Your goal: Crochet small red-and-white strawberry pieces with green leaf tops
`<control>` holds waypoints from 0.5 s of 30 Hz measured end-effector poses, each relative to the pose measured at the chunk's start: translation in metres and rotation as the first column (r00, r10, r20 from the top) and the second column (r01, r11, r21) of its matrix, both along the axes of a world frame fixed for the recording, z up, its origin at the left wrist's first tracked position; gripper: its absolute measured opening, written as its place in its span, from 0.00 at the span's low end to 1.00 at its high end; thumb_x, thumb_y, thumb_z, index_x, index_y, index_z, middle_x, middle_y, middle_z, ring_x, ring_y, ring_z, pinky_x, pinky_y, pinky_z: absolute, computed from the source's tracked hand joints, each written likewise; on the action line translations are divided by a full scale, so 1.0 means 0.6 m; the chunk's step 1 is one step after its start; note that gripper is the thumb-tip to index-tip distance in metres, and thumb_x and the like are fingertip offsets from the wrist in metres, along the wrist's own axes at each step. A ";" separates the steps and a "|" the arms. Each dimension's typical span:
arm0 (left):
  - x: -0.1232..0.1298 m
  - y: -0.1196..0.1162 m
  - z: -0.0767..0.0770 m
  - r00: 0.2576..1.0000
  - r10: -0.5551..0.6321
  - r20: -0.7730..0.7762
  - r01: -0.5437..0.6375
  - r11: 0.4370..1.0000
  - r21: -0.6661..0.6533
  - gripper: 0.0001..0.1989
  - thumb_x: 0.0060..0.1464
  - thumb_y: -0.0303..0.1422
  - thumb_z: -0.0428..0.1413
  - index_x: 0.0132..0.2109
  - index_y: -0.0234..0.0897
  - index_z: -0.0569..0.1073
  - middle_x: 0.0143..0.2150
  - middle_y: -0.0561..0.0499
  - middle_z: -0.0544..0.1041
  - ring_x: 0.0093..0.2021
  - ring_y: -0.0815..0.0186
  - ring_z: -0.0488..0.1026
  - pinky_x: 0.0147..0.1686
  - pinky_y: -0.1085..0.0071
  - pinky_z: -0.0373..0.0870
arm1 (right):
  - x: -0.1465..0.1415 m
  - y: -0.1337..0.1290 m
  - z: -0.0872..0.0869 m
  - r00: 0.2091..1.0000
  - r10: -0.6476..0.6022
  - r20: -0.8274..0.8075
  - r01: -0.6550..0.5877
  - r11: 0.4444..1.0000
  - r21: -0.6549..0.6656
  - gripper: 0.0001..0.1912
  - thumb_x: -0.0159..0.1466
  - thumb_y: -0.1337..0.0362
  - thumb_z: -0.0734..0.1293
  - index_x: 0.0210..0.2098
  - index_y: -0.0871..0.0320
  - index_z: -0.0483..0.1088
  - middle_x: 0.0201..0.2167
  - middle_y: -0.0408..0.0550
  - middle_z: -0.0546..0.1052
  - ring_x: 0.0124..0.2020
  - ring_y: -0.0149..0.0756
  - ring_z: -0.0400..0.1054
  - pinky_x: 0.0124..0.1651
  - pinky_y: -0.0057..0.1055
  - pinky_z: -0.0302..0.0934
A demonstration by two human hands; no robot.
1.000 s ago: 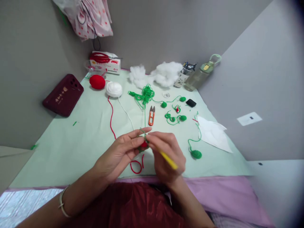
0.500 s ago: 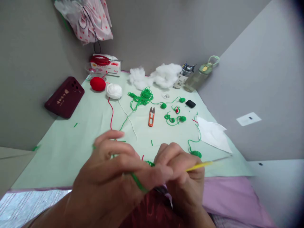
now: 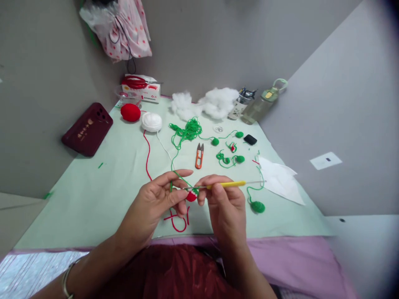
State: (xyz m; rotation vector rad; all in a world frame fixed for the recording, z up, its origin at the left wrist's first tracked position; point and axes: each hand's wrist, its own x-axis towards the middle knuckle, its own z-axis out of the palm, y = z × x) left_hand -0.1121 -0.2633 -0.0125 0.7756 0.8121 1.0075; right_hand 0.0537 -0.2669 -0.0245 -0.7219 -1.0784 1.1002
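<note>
Between my hands is a small red, white and green crochet piece (image 3: 191, 195). My left hand (image 3: 158, 195) pinches its left side, and green yarn (image 3: 176, 161) runs over those fingers from a loose tangle (image 3: 190, 129). In my right hand (image 3: 225, 203) is a crochet hook with a yellow handle (image 3: 230, 184); its metal tip reaches left to the piece's top edge. Red yarn ends (image 3: 179, 229) dangle or lie below my left fingers; which, I cannot tell.
Orange thread snips (image 3: 199, 157) lie beyond my hands. A red yarn ball (image 3: 130, 112), a white yarn ball (image 3: 151, 122) and a phone (image 3: 87, 129) are at left. White stuffing (image 3: 218, 103) and a bottle (image 3: 260, 106) stand behind. Small green crochet pieces (image 3: 257, 207) and white paper (image 3: 280, 178) are at right.
Both hands have moved away from the camera, over the table. The red, white and green piece has come into view between them, and the hook now lies nearly level with its tip at the piece.
</note>
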 end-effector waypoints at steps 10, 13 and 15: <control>0.001 0.001 -0.005 0.989 0.042 -0.141 -0.030 0.996 0.086 0.13 0.60 0.37 0.67 0.52 0.51 0.84 0.37 0.55 0.77 0.34 0.71 0.75 0.39 0.75 0.72 | 0.014 -0.015 0.002 0.967 -0.135 0.218 0.111 0.987 0.118 0.10 0.75 0.64 0.64 0.43 0.55 0.78 0.36 0.47 0.82 0.31 0.32 0.77 0.34 0.32 0.74; 0.000 0.002 -0.001 0.980 0.074 -0.184 -0.051 0.991 0.126 0.13 0.58 0.37 0.68 0.50 0.52 0.84 0.36 0.56 0.77 0.35 0.70 0.75 0.38 0.75 0.71 | 0.014 -0.023 0.005 0.912 -0.218 0.347 0.142 0.963 0.231 0.12 0.75 0.69 0.62 0.46 0.53 0.79 0.37 0.46 0.82 0.32 0.32 0.76 0.36 0.33 0.74; 0.000 0.002 0.003 0.975 0.097 -0.198 -0.068 0.986 0.149 0.13 0.57 0.36 0.69 0.50 0.51 0.84 0.35 0.56 0.77 0.35 0.70 0.74 0.38 0.75 0.71 | 0.013 -0.024 0.007 0.885 -0.257 0.387 0.151 0.947 0.284 0.13 0.74 0.70 0.62 0.47 0.53 0.78 0.37 0.46 0.82 0.32 0.33 0.76 0.36 0.34 0.74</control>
